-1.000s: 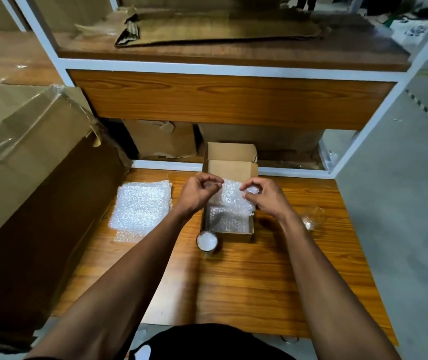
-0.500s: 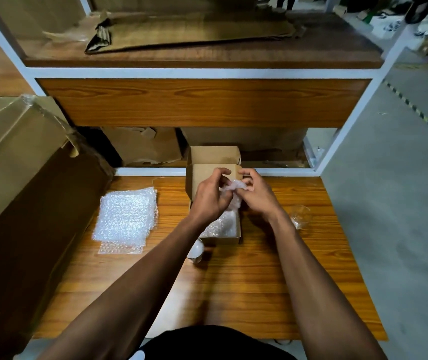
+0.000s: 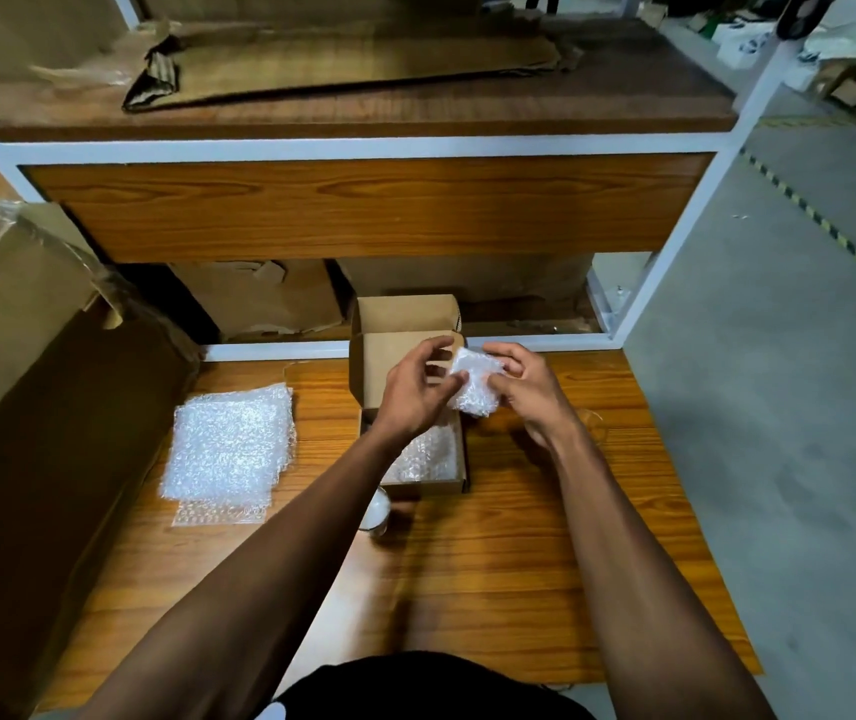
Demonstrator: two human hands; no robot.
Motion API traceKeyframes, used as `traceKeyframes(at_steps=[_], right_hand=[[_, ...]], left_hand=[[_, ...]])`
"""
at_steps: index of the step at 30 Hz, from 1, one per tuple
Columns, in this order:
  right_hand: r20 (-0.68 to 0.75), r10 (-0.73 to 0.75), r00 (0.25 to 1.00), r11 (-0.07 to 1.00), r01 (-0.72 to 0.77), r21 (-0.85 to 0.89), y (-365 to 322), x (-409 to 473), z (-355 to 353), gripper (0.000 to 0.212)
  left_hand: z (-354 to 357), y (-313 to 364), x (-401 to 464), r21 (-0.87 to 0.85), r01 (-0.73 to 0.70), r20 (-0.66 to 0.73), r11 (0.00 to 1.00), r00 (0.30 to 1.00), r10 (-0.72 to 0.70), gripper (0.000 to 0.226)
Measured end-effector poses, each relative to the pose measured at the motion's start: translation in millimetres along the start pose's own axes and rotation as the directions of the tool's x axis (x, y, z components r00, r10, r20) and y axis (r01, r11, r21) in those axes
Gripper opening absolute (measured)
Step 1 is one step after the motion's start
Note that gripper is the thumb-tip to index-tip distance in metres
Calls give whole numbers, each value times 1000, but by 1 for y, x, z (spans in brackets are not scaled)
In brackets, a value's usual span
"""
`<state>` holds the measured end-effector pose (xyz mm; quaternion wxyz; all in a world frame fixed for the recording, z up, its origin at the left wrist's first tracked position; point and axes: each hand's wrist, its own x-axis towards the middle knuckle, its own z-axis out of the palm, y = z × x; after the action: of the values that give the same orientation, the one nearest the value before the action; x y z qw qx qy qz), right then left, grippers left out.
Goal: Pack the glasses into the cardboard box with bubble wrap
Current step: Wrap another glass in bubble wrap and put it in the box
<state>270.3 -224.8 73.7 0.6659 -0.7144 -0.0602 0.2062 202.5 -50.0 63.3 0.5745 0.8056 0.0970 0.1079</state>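
A small open cardboard box (image 3: 459, 472) sits mid-table, its lid flap up and its floor lined with bubble wrap. Above its right rim both hands hold a bunched bubble-wrap bundle (image 3: 472, 387). My left hand (image 3: 415, 389) pinches the bundle's left side with thumb and fingertips. My right hand (image 3: 524, 389) grips its right side with curled fingers. What the bundle holds is hidden. One glass (image 3: 379, 514), whitish inside, stands in front of the box, partly behind my left forearm. A second clear glass (image 3: 595, 426) shows past my right wrist.
A stack of bubble-wrap sheets (image 3: 231, 444) lies left of the box. A big cardboard carton (image 3: 26, 381) crowds the table's left side. A wooden shelf (image 3: 363, 205) overhangs the back, with flattened cardboard above and below. Grey floor (image 3: 779, 433) drops off to the right.
The bubble-wrap sheet, held spread between both hands a second ago, is now crumpled into a compact bundle. Both hands have closed together and shifted slightly right over the box's rim.
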Motion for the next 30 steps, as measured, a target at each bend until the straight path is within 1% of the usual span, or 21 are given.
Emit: traceKeyframes(at_steps=[2, 5, 8, 10, 15, 17, 20, 23, 25, 28, 30], right_hand=[[15, 5, 1000, 1000, -5, -5, 1, 1, -3, 45], [26, -2, 1000, 1000, 2, 3, 0, 1, -8, 33], [11, -31, 999, 999, 31, -38, 0, -1, -11, 24], [-43, -48, 998, 995, 44, -94, 0, 0, -14, 24], [-237, -141, 961, 944, 59, -324, -2, 3, -15, 28], [-270, -190, 944, 920, 75, -384, -4, 4, -14, 26], [-297, -265, 917, 889, 113, -443, -8, 5, -12, 24], [-297, -310, 903, 862, 135, -489, -11, 8, -14, 23], [-274, -315, 909, 850, 141, -508, -12, 10, -19, 22], [-220, -268, 938, 850, 123, -511, -14, 12, -29, 20], [-177, -202, 963, 866, 92, -491, -16, 13, -37, 19]], left_hand=[[1, -1, 4, -75, 65, 56, 995, 997, -61, 34], [7, -1, 9, -113, 54, 34, 992, 998, -50, 23], [13, 5, 10, -137, 38, 21, 990, 999, -36, 23], [19, 7, 12, -115, 25, 23, 993, 999, -23, 25], [36, 9, 14, 47, -51, -74, 998, 996, 54, 30], [42, 10, 14, 122, -91, -82, 988, 991, 102, 33], [49, 13, 16, 183, -144, -92, 972, 982, 162, 30], [53, 14, 17, 196, -164, -84, 967, 979, 183, 26], [55, 11, 16, 205, -216, -47, 955, 972, 230, 25], [56, 7, 13, 255, -307, 40, 917, 951, 307, 38], [56, 4, 11, 309, -349, 68, 885, 936, 345, 42]])
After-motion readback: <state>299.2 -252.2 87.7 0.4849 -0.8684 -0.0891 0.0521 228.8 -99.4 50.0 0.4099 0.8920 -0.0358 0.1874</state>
